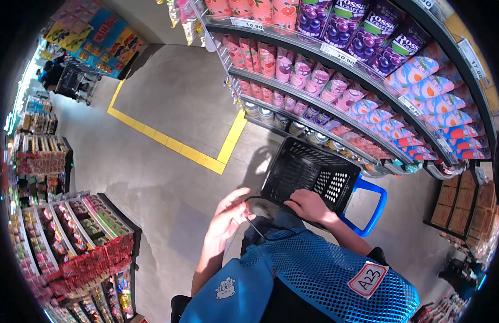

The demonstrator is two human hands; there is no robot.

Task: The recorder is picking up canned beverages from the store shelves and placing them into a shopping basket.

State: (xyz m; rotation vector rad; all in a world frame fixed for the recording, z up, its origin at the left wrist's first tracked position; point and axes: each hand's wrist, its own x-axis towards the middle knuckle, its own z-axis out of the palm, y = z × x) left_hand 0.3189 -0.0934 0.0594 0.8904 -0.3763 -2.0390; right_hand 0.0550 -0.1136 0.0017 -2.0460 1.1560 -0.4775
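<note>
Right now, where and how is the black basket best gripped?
Probably by the outer bar of its blue handle, right hand coming from the person's right: the loop juts from that side of the black basket, with an open gap for fingers.

The right hand (pixel 310 205) is hiding part of the black cord (pixel 264 198) and of the near edge of the basket (pixel 335 183), so its fingertips are not showing clearly. The blue vest (pixel 319 264) is covering the cord's lower end. The upper edge is cutting the top pink cans (pixel 260 11). The far shopping cart (pixel 77 81) is appearing too small and dark for telling its contents.
</note>
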